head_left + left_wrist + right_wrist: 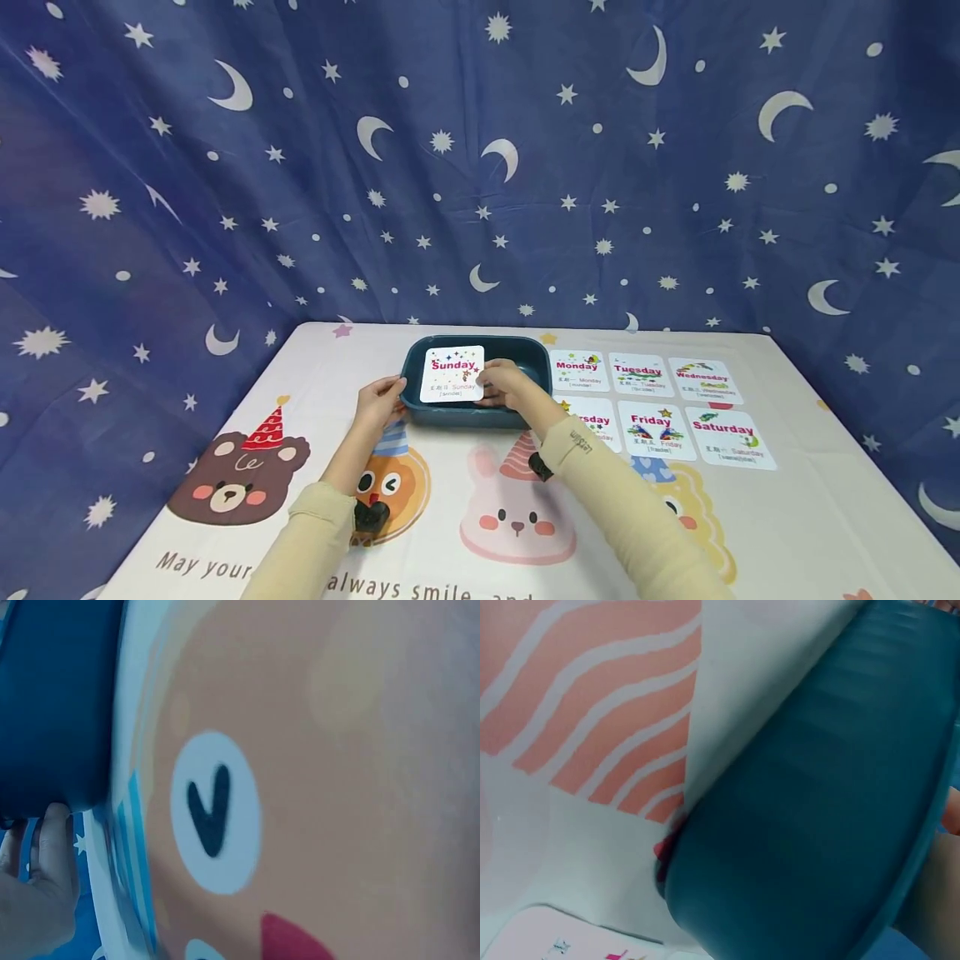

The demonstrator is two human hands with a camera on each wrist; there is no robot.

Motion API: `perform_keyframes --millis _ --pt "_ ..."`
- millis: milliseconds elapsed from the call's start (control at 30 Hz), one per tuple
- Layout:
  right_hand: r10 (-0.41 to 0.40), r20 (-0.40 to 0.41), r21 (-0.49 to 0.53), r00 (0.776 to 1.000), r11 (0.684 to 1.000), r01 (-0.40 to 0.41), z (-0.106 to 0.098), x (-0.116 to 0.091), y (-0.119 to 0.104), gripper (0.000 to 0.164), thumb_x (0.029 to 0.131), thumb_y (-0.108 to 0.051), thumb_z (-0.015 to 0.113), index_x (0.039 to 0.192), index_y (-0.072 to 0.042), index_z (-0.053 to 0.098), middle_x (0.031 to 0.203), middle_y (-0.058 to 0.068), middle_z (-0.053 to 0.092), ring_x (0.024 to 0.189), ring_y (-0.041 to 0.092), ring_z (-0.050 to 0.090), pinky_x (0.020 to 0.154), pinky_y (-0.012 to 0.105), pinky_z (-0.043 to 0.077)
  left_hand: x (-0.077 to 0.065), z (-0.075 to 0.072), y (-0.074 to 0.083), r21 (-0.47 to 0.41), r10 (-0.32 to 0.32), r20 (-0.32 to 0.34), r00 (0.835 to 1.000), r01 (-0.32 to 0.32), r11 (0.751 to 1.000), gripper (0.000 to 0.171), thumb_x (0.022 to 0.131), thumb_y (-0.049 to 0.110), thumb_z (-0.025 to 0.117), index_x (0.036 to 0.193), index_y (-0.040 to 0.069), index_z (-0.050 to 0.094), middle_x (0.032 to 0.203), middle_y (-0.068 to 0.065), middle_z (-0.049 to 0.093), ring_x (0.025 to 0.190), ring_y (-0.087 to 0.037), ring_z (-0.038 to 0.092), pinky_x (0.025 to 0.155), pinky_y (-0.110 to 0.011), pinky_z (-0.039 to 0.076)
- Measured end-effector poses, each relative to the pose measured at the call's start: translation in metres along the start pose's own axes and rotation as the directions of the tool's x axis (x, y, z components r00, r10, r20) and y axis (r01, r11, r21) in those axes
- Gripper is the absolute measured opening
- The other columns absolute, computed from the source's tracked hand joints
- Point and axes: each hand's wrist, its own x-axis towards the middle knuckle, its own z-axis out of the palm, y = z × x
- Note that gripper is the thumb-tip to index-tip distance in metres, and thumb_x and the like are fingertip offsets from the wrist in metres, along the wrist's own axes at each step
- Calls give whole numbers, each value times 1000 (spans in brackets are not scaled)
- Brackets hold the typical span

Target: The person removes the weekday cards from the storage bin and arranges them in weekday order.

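A white square Sunday card with red lettering is over the left part of a dark teal plastic box in the head view. My right hand pinches the card at its right edge, with the fingers inside the box's outline. At the box's left end, my left hand holds the rim. The left wrist view shows the fingers of my left hand against the box's outer wall. In the right wrist view the box wall hides most of my right hand, and the card is out of sight.
Right of the box lie two rows of cards: Monday, Tuesday and Wednesday behind; a partly covered card ending in "rsday", Friday and Saturday in front. A printed white cloth covers the table; a blue starry curtain hangs behind.
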Motion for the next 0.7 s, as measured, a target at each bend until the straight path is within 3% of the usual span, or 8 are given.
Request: perform_keyframes --millis 167,467,700 --pt "-7 6 -1 1000 1000 7 0 -7 -6 27 87 6 51 114 1 51 82 6 53 58 13 52 61 27 58 0 -2 0 -14 0 6 1000 0 1000 35 94 23 58 121 1 60 113 -14 60 71 -5 59 77 -28 58" --pt "-46 10 0 999 999 46 -9 -15 -8 24 89 3 51 112 0 53 87 8 57 65 15 58 65 30 59 2 -3 0 -48 -39 40 998 40 998 42 95 21 57 130 -3 52 102 -5 61 68 -3 59 72 -23 57" --pt "-66 13 -13 998 998 66 -14 -23 -6 24 89 2 52 113 1 53 88 8 57 67 15 59 72 35 60 3 -6 1 -47 -61 68 996 64 997 46 96 22 55 134 -2 48 115 -11 58 71 -3 60 76 -24 57"
